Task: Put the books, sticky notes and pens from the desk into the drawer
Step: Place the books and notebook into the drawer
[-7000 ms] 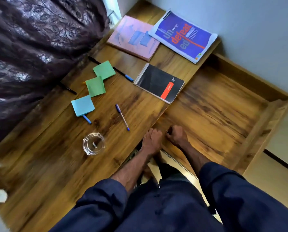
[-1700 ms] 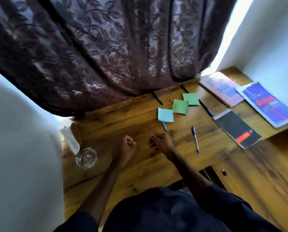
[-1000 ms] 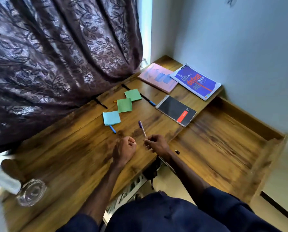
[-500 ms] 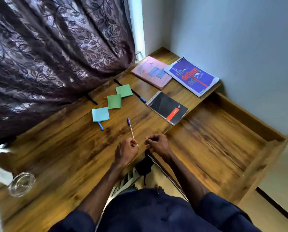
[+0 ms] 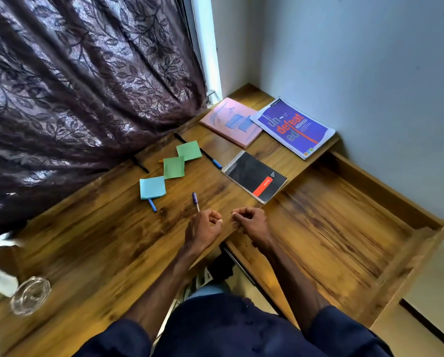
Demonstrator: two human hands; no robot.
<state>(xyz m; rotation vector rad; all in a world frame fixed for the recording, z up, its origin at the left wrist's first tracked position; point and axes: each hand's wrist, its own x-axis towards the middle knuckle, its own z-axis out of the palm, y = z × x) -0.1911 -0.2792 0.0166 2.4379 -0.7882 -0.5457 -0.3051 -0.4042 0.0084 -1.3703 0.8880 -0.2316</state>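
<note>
On the wooden desk (image 5: 94,243) lie a pink book (image 5: 231,122), a blue book (image 5: 293,127) and a black spiral notebook (image 5: 254,176). Two green sticky pads (image 5: 189,150) (image 5: 174,167) and a blue sticky pad (image 5: 152,187) lie to their left. A purple pen (image 5: 195,201) lies just beyond my left hand (image 5: 205,226). Other pens lie around the pads: a blue-tipped pen (image 5: 210,158), a short blue pen (image 5: 152,204) and a black pen (image 5: 139,163). My right hand (image 5: 249,222) is beside the left at the desk's front edge. Both hands have curled fingers and hold nothing. The open drawer (image 5: 385,194) at the right has nothing in it.
A glass ashtray (image 5: 30,296) stands at the desk's near left end. A dark patterned curtain (image 5: 86,86) hangs along the back edge and brushes the desk. A pale wall (image 5: 357,60) borders the desk and drawer on the far right.
The ashtray has gone from the desk's middle to its left end. My view swung from the curtain back towards the drawer. Both hands stay curled and close together near the purple pen.
</note>
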